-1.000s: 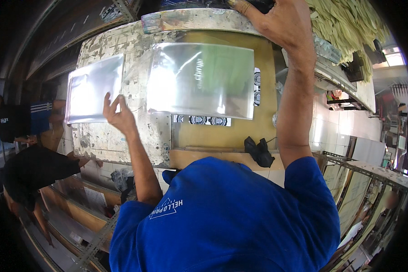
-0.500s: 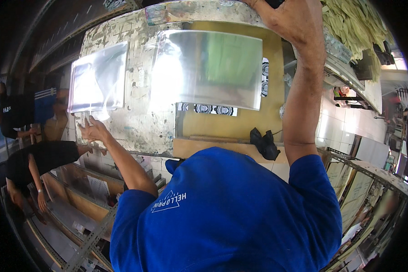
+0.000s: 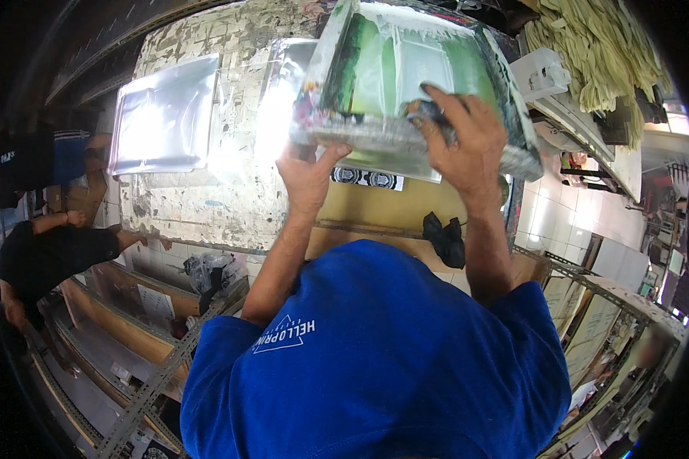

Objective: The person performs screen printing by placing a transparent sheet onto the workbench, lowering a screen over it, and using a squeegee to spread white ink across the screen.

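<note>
Printing frame [image 3: 406, 73], green-stained, is held at one o'clock, its near edge gripped by the curled left hand [image 3: 306, 176], a dark item [image 3: 429, 112] pinched by the right hand [image 3: 471, 141], and clear sheets [image 3: 285, 84] partly covered beneath could be scuffed were that grip lost.

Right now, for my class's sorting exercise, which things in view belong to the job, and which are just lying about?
In use, seemingly: green-stained frame, left grip at its near edge, right grip over it; clear sheets partly beneath.

Lying about, apparently: black cloth; white container; pale strips.
</note>
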Demonstrator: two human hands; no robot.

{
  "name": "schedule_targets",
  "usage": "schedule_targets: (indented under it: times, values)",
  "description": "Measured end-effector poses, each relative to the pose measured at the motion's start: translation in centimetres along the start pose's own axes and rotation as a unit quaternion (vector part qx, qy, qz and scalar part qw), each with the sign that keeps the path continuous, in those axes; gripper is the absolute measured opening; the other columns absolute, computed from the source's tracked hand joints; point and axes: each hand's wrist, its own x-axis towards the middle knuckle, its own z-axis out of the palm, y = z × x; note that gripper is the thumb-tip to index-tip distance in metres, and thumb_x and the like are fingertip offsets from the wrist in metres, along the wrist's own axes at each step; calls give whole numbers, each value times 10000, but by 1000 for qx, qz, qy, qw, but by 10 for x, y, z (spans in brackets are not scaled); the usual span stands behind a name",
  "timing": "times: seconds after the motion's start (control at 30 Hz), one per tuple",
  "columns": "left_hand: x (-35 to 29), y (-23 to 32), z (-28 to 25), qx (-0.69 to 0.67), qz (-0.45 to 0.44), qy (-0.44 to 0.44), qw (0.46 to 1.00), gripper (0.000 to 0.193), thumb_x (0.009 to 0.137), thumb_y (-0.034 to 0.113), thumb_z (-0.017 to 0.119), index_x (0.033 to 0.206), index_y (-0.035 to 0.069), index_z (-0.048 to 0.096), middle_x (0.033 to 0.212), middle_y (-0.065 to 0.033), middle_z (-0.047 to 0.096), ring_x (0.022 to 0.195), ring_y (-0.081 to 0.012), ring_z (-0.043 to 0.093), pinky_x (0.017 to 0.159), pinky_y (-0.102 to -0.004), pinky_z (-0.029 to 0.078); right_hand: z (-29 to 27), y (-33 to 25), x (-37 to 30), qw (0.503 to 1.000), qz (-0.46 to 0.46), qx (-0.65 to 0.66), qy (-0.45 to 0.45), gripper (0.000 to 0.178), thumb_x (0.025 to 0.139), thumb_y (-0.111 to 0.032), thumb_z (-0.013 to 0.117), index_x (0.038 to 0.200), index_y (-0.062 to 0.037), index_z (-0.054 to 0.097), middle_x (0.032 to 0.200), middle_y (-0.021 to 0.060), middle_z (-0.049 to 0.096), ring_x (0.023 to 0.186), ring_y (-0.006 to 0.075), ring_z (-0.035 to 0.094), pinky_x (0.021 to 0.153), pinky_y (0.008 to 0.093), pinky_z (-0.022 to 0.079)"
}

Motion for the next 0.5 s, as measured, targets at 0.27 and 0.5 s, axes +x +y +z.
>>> schedule_targets:
  times: [0.27, 0.5]
  values:
    - [-46, -84, -53, 390, 44, 24, 919, 879, 559, 283, 978, 1321, 13, 634, 1374, -140, 565, 1268, -306, 506, 1087, -469, 372, 71, 37, -59, 942, 205, 148, -223, 455, 840, -182, 788, 1288, -193, 707, 959, 163, 723, 908, 310, 697, 788, 430, 505]
    - [-54, -98, -58, 538, 84, 28, 838, 819, 546, 449, 940, 1215, 36, 711, 1458, -154, 488, 1318, -380, 378, 1101, -534, 280, 105, 44, -88, 952, 109, -80, -275, 794, 735, -168, 832, 1463, -269, 531, 1148, 164, 605, 1117, 327, 531, 915, 481, 340]
